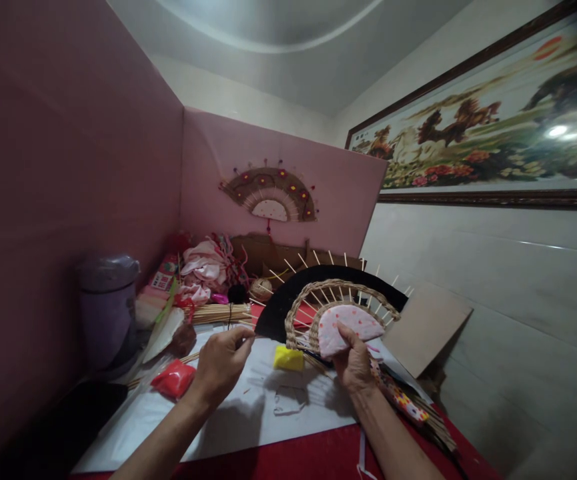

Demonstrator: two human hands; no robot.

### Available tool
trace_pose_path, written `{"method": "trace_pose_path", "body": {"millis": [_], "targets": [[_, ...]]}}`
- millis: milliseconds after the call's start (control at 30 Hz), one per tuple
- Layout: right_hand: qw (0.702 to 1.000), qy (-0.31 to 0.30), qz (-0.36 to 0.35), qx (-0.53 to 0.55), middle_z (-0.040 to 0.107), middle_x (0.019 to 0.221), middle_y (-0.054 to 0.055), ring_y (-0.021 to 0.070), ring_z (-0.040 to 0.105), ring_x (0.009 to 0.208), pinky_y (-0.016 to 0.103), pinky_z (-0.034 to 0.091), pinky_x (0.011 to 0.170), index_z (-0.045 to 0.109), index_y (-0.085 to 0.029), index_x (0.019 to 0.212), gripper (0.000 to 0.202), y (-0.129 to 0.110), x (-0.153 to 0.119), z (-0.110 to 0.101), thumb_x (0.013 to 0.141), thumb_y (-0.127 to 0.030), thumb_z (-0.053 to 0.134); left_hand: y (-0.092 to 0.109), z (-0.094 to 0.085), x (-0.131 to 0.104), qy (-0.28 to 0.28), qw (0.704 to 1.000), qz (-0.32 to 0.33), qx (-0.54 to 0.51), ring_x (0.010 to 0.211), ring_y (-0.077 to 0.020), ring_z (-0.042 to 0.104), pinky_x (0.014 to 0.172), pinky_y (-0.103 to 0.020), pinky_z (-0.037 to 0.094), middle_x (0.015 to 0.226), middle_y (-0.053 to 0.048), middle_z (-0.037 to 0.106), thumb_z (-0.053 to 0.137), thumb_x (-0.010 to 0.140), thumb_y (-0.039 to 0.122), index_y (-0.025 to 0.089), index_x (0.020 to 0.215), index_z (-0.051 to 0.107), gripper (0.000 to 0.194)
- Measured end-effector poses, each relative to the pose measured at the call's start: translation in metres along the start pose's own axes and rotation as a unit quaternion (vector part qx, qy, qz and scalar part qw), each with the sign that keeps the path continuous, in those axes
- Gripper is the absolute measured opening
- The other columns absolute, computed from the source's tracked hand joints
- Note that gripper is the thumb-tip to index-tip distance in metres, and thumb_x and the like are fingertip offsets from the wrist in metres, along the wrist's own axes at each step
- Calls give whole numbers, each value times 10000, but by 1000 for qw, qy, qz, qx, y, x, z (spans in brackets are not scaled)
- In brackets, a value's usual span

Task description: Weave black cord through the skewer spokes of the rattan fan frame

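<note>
A handmade fan [351, 327] is in my right hand [355, 365], thumb across its white half-round base with pink-red spots. Thin sticks radiate from that base through woven tan cord bands and a wide black band, their tips poking out past the top edge. My left hand [224, 360] is closed in a pinch at the black band's lower left end. Whatever lies between those fingertips is too small to make out. Below the fan, a yellow packet [289, 359] rests on the white sheet [238, 427]. Near my left wrist lies a red packet [173, 379].
Another finished-looking fan [271, 193] with flowers hangs on the pink board behind. Bundled sticks [221, 313], pink cloth [205, 267] and a twine ball [261, 289] sit at the back. A lidded purple container [109, 313] stands left; a cardboard sheet [428, 327] leans right.
</note>
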State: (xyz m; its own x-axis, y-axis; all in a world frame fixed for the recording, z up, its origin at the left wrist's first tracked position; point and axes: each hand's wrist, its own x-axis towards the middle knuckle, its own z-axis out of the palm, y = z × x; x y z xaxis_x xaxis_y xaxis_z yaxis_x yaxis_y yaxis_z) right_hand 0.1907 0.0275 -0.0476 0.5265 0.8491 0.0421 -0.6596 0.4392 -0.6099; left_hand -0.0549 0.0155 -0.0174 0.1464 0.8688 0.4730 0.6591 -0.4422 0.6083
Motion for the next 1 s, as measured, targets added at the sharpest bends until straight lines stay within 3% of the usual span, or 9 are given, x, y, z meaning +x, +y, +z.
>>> {"method": "trace_pose_path", "body": {"millis": [167, 300, 467, 600, 700, 833, 900, 1000], "targets": [[1000, -13, 5, -21, 643, 682, -68, 93, 590, 575, 208, 521, 583, 596, -172, 833, 332, -1, 1, 0, 527, -142, 721, -2, -2, 0, 15, 997, 29, 71, 722, -177, 639, 603, -239, 369, 747, -23, 709, 468, 816, 258, 246, 840, 690, 224], [999, -12, 18, -33, 629, 647, -68, 103, 592, 581, 219, 526, 592, 595, -164, 815, 317, -3, -1, 1, 522, -132, 710, -11, -1, 2, 59, 986, 70, 137, 738, -196, 652, 607, -252, 367, 775, -35, 718, 464, 835, 282, 246, 853, 689, 228], [999, -17, 22, -31, 634, 650, -46, 114, 599, 586, 233, 537, 609, 582, -153, 751, 259, -8, -5, 6, 516, -103, 681, -20, -5, 8, 99, 983, 79, 133, 696, -191, 646, 587, -253, 358, 738, -26, 716, 520, 807, 343, 242, 776, 695, 205], [999, 0, 24, -27, 648, 678, -45, 113, 605, 587, 214, 532, 550, 578, -166, 767, 272, -10, -7, 8, 519, -114, 677, -19, -11, 11, 86, 995, 27, 40, 638, -161, 611, 561, -236, 353, 665, -5, 690, 567, 759, 364, 239, 727, 692, 180], [999, 20, 21, -15, 660, 699, -41, 121, 621, 617, 226, 547, 579, 583, -171, 797, 301, -11, -6, 8, 518, -105, 675, -18, -13, 14, 67, 992, -20, -106, 565, -134, 549, 521, -223, 349, 587, 4, 634, 604, 710, 392, 203, 667, 677, 207], [999, 17, 27, -3, 674, 718, -30, 148, 645, 665, 271, 563, 640, 590, -169, 857, 334, -11, -2, 5, 537, -121, 671, -17, -13, 19, 33, 948, -100, -300, 394, -67, 352, 397, -198, 253, 419, 54, 450, 676, 600, 441, 151, 573, 614, 298], [999, 11, 32, -1, 680, 730, -19, 149, 648, 672, 263, 561, 642, 591, -159, 875, 334, -10, -1, 2, 551, -136, 669, -18, -11, 20, 16, 929, -128, -347, 358, -42, 258, 364, -188, 182, 381, 79, 373, 699, 557, 458, 142, 557, 597, 332], [999, 2, 49, -6, 689, 775, -1, 148, 650, 685, 254, 558, 637, 588, -152, 906, 355, -10, 1, -1, 561, -160, 672, -19, -8, 20, -5, 916, -135, -378, 358, -29, 238, 354, -179, 134, 392, 78, 380, 710, 540, 451, 132, 579, 611, 336]]}}
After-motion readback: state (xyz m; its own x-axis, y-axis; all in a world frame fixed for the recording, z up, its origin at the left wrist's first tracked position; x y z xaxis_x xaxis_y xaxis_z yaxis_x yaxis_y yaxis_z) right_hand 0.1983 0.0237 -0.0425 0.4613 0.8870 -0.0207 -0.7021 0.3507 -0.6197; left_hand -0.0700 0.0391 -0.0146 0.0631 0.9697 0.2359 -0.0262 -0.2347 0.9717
